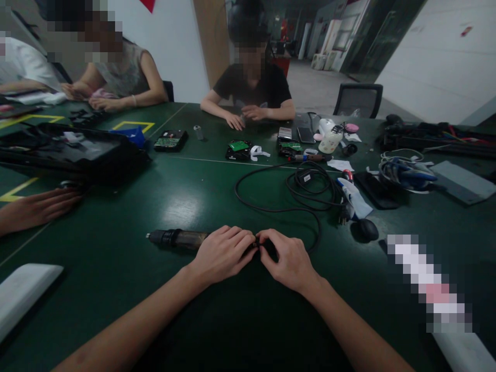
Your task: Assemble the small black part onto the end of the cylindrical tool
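A dark electric screwdriver lies on its side on the green table, tip pointing left. My left hand is wrapped over its right end, fingers closed. My right hand pinches the black cable end or plug where it meets the tool; the joint itself is hidden between my fingers. A black cable runs from my right hand into a coil farther back.
Another person's hand rests flat at the left edge beside a black case. Circuit-board drives, a black mouse, cables and a phone lie across the table. People sit at the far side. A white object lies near left.
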`<move>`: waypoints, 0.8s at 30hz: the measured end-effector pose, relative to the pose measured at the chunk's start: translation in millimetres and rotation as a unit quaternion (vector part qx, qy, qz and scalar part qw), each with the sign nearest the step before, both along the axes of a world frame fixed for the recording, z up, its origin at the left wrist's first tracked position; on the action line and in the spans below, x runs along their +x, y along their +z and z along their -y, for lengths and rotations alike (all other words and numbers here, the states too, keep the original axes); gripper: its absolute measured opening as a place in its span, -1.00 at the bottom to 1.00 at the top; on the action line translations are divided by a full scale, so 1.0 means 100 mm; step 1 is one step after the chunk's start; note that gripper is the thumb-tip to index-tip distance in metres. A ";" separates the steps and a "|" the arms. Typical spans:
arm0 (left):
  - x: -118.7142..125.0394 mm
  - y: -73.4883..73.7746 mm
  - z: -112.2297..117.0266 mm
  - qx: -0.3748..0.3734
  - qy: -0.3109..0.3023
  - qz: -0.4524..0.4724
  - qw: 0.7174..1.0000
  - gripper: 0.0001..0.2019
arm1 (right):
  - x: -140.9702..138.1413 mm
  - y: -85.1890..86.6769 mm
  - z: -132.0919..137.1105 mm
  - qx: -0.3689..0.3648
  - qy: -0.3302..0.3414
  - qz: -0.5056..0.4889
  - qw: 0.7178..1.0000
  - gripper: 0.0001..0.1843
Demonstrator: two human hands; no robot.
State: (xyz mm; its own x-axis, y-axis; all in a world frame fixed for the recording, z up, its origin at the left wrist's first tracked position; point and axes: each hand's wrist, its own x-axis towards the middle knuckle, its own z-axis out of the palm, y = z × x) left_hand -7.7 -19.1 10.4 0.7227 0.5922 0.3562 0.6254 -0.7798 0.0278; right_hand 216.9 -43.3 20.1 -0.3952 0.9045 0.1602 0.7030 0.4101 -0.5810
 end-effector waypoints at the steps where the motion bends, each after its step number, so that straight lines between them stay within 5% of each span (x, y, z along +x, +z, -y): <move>1: 0.00 0.00 0.00 -0.001 0.003 0.000 1.000 -0.78 | 0.00 0.00 0.00 -0.001 0.000 0.001 1.000 -0.85; 24: 0.00 0.03 0.00 -0.008 -0.002 0.011 1.000 -0.77 | 0.00 0.01 0.00 -0.001 0.002 -0.003 1.000 -0.86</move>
